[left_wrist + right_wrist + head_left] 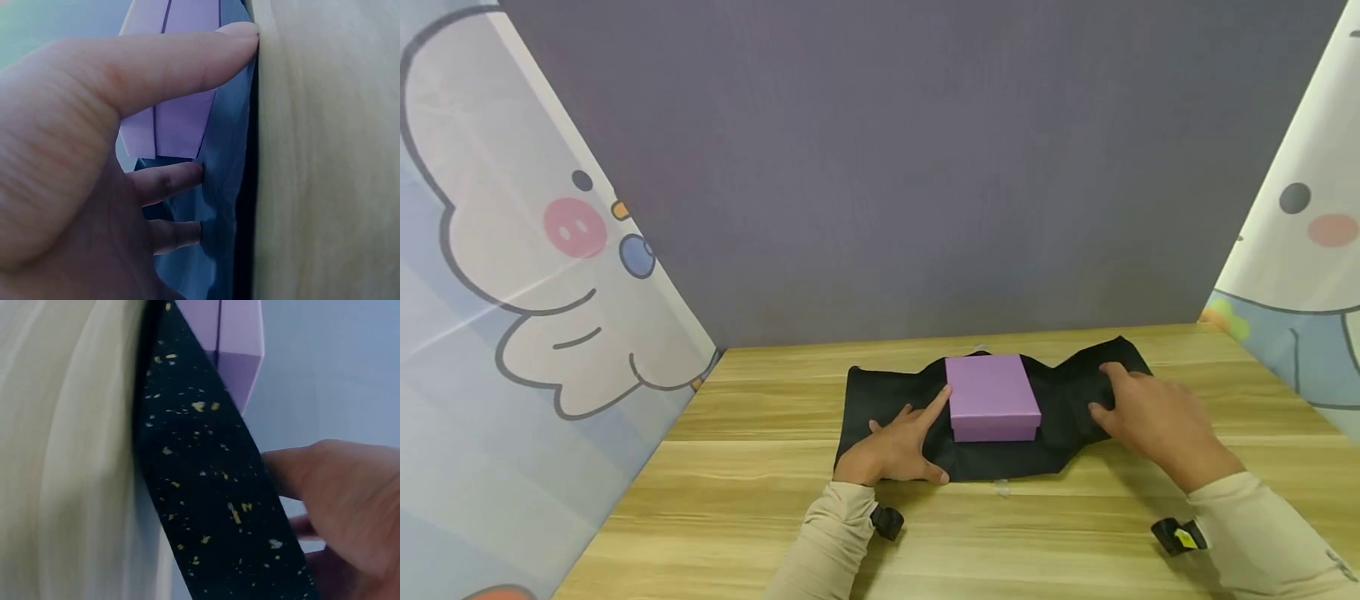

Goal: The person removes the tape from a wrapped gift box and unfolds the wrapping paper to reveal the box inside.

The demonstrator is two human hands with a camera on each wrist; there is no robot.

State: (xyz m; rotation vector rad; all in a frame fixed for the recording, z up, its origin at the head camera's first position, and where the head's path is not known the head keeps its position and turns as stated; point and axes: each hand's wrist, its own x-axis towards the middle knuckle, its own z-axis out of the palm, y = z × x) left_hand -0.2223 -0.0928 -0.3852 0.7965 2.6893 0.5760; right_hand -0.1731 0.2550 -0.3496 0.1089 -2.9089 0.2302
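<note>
A lidded purple box (992, 390) sits in the middle of a black wrapping sheet (880, 396). My left hand (895, 446) lies spread at the box's left side. Its index fingertip is right at the lid's edge, its thumb (181, 62) near the sheet's front edge, and other fingertips rest on the sheet. My right hand (1157, 417) is over the sheet's right end, thumb and index finger apart. In the right wrist view the sheet's flecked underside (206, 462) rises at a slant, hiding the fingertips of the right hand (350, 506).
The sheet lies on a wood-grain table (737, 475). A grey panel (887, 167) stands along the back edge. Cartoon-printed cloths hang at the left (490, 333) and right (1300, 275). A small clear scrap (1002, 488) lies in front of the sheet.
</note>
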